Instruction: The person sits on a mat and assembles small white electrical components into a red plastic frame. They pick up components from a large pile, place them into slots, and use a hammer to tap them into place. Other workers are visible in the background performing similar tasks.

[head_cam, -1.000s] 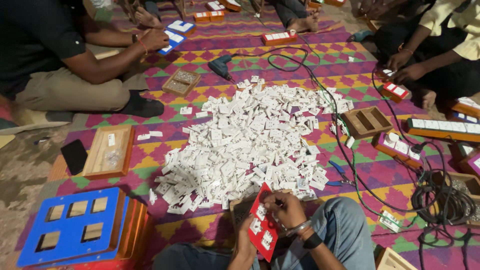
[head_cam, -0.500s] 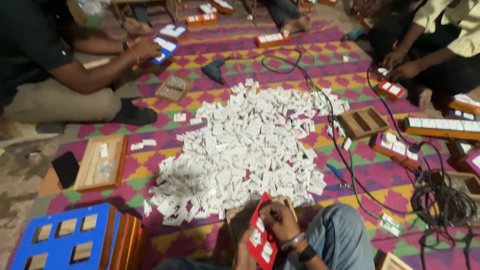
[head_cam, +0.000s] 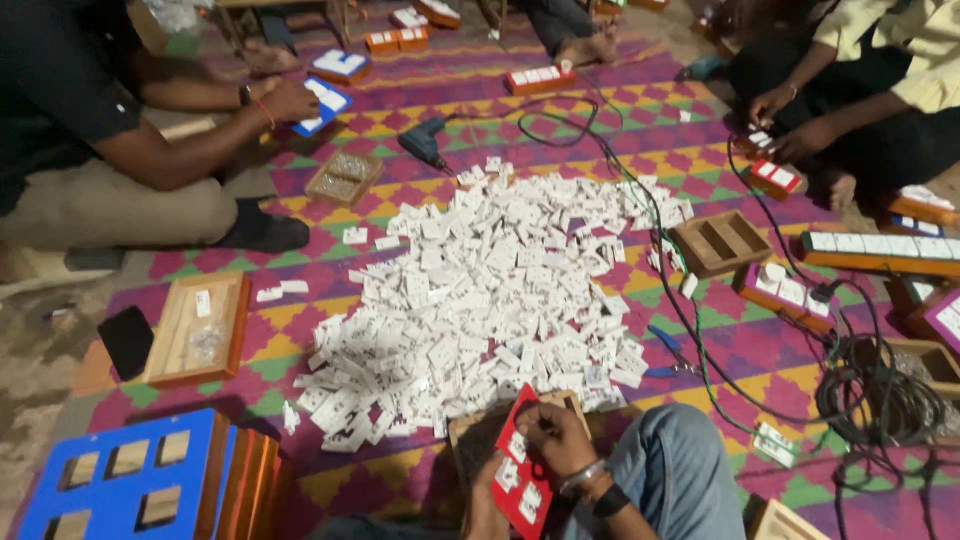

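I sit on a patterned mat and hold a red panel (head_cam: 521, 478) with several white switch pieces set into it, upright over my lap. My left hand (head_cam: 486, 500) grips its lower left edge from behind. My right hand (head_cam: 553, 436), with a bracelet and a dark watch on the wrist, curls over the panel's upper right edge with its fingertips on the face. Under the panel lies an open wooden box (head_cam: 470, 428). Just beyond it spreads a big heap of small white switch pieces (head_cam: 480, 290).
A stack of blue panels (head_cam: 130, 478) stands at bottom left, with a wooden tray (head_cam: 200, 325) and a black phone (head_cam: 126, 341) beyond it. Black cables (head_cam: 870, 392) coil at right near wooden boxes (head_cam: 720, 241). A drill (head_cam: 424, 144) lies far off. Other people sit left (head_cam: 120, 190) and right (head_cam: 880, 110).
The view has shifted slightly. Both my hands stay on the red panel, my right hand shifting a little on its upper edge. The person at the left keeps a hand on a blue panel.
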